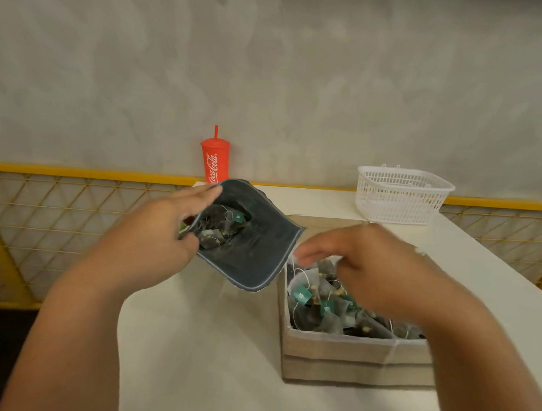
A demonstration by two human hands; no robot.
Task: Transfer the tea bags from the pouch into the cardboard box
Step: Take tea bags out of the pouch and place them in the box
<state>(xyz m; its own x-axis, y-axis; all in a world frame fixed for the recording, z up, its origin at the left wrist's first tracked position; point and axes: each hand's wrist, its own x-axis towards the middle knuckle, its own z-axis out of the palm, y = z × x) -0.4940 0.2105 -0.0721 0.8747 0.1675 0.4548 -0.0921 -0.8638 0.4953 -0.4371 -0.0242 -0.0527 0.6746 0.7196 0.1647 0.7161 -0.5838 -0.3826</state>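
White tabletop point(203, 341) fills my view against a grey wall. On it sits the cardboard box point(350, 358), heaped with tea bags point(318, 308). My left hand point(158, 232) clamps the open pouch point(249, 250) by its rim, tilted toward me, a few bags inside. My right hand point(372, 270) hovers palm-down over the box, fingers loosely spread; it's blurred, seemingly holding nothing.

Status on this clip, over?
Left hand holds pouch open. Right hand blurred over box. Tea bags remain. Nothing blocking.
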